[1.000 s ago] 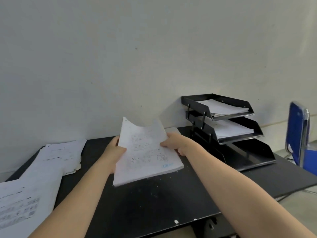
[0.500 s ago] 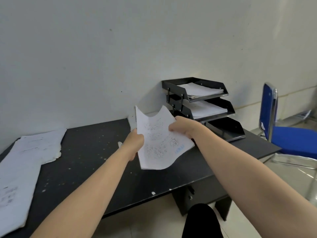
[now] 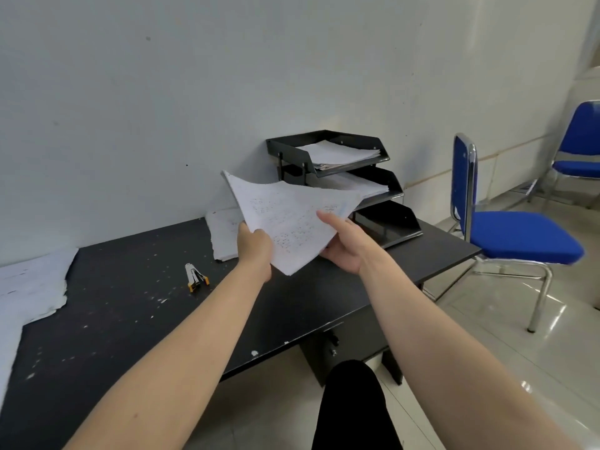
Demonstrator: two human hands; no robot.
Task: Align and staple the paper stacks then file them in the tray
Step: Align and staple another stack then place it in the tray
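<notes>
Two hands on one paper stack (image 3: 292, 219), held up in the air over the black desk (image 3: 136, 306). My left hand (image 3: 255, 246) grips the stack's near left edge, fingers curled round it, thumb side hidden by the sheets. My right hand (image 3: 344, 245) sits under the stack's right side, palm up, thumb laid on top of the printed page, so it pinches the sheets. Stack is tilted, far left corner highest, near corner drooping between my hands. Just beyond my right hand stands the three-tier black tray (image 3: 373, 193); top and middle tiers have paper in them, bottom tier looks dark, contents unclear. Stack's right corner overlaps the middle tier in view; touching or not, can't tell. Left of my left hand, lower on the desk, lies a small stapler (image 3: 194, 277), apart from both hands. More loose paper (image 3: 224, 235) lies flat behind my left hand, another pile (image 3: 29, 287) far left. Blue chair (image 3: 506, 232) right of my right hand.
</notes>
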